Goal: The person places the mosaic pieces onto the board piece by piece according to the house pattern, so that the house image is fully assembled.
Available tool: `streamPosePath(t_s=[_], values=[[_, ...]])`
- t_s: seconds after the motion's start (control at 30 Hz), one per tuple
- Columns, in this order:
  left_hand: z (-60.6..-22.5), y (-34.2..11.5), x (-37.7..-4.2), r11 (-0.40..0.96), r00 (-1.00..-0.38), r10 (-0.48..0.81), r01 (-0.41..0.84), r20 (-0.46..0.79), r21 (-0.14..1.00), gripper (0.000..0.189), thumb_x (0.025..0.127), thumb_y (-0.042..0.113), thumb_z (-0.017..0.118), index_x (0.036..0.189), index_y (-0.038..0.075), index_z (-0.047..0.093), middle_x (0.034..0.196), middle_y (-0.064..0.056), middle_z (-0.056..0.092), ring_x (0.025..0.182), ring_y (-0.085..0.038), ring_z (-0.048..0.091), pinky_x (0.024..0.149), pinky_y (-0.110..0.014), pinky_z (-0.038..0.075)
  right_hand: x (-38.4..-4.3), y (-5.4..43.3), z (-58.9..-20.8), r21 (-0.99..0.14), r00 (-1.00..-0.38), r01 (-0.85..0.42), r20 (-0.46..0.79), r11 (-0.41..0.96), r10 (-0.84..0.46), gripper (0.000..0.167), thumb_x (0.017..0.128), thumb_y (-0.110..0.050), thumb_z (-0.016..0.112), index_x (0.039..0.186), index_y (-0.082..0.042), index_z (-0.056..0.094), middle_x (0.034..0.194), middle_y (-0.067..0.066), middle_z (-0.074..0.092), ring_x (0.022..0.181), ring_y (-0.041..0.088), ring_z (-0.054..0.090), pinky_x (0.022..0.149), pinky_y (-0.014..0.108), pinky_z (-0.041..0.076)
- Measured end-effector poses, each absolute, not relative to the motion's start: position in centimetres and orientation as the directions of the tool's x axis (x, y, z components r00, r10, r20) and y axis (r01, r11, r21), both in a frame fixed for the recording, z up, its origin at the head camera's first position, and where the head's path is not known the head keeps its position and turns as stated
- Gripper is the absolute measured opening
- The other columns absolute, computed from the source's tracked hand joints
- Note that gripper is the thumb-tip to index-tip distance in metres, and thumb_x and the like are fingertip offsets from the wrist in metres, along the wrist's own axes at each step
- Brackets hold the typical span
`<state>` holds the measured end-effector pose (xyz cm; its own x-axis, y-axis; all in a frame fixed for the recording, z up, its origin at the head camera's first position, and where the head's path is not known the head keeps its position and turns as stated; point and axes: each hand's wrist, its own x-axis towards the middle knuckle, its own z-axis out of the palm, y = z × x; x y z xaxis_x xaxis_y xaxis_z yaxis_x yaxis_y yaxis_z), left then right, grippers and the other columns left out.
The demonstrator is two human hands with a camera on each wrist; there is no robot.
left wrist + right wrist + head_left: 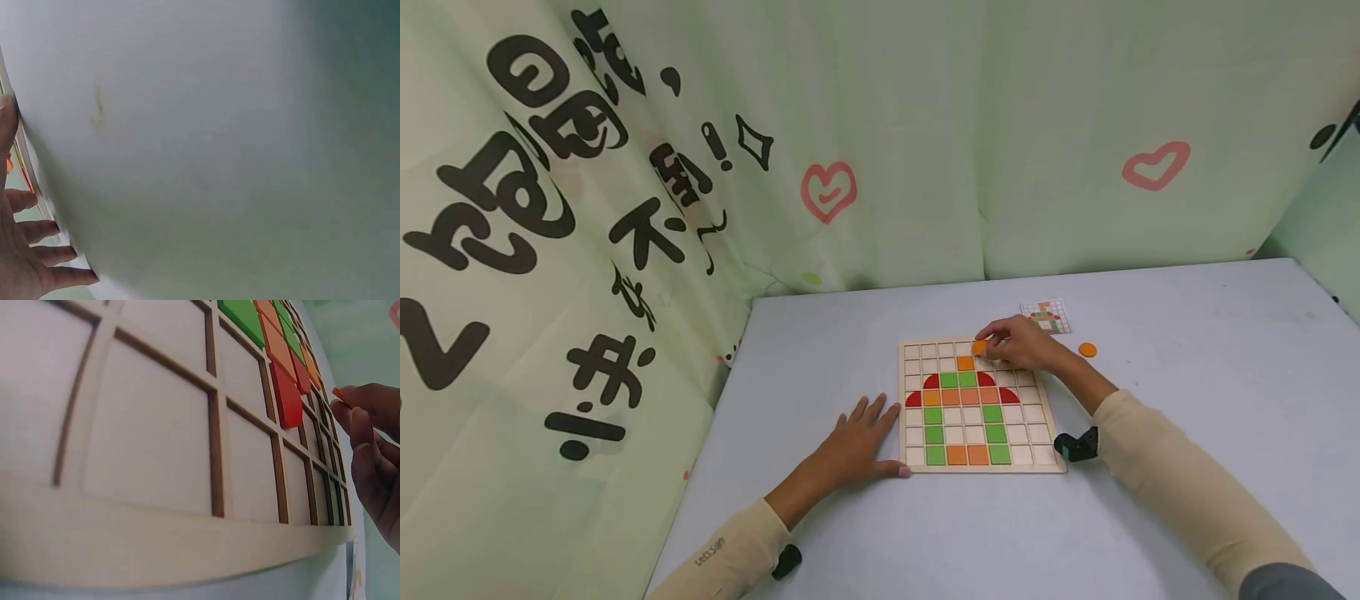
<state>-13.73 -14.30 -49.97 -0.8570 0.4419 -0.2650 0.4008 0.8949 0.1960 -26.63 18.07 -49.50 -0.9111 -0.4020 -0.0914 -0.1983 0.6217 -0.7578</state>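
Observation:
A wooden grid board (1022, 432) lies on the table, with green, orange and red flat pieces set in some of its squares. My right hand (1018, 343) is over the board's far edge and pinches a small orange piece (979, 347) between thumb and fingertips. In the right wrist view the same orange piece (338, 394) shows edge-on, partly hidden by the fingers. Red rounded corner pieces (1010, 396) flank the orange row. My left hand (853, 446) rests on the table with fingers spread, its thumb and fingertips at the board's left edge.
An orange disc (1087, 350) lies on the table right of the board. Behind the right hand is a small printed pattern card (1048, 315). A pale green curtain (910, 150) hangs along the back of the white-covered table (1187, 375). Each wrist carries a black device (1077, 446).

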Motion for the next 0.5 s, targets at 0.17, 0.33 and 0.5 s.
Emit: streamPosePath(t_s=[0.17,0.33,0.5], values=[[-50.2,-14.4,-13.7,0.895,-0.858,0.444,0.408,-0.259,0.183,0.101,0.080,0.071,0.067,0.160,0.023,0.029,0.166,-0.010,0.027,0.151,-0.040,0.026,0.110,-0.066,0.035,-27.0,17.1,-49.8,-0.774,-0.905,-0.175,-0.116,0.608,-0.409,0.029,0.094,-0.012,0.070,0.120,0.001,0.069,0.096,0.012,0.071,0.073,0.018,0.059,0.062,0.027,0.049],[-50.3,-14.4,-13.8,0.896,-0.860,0.442,0.408,-0.255,0.176,0.101,0.080,0.072,0.067,0.159,0.022,0.030,0.165,-0.011,0.028,0.151,-0.041,0.027,0.109,-0.067,0.036,-27.2,16.1,-49.8,-0.764,-0.905,-0.191,-0.106,0.617,-0.411,0.030,0.093,-0.014,0.072,0.118,0.002,0.069,0.091,0.011,0.069,0.066,0.016,0.057,0.059,0.026,0.047],[-50.2,-14.3,-13.8,0.896,-0.860,0.441,0.407,-0.257,0.176,0.101,0.080,0.071,0.067,0.159,0.022,0.030,0.166,-0.011,0.028,0.151,-0.041,0.026,0.110,-0.067,0.036,-27.5,15.5,-49.9,-0.705,-0.913,-0.239,-0.072,0.668,-0.402,0.028,0.093,-0.018,0.073,0.115,-0.001,0.071,0.089,0.007,0.069,0.076,0.018,0.055,0.066,0.029,0.045]])
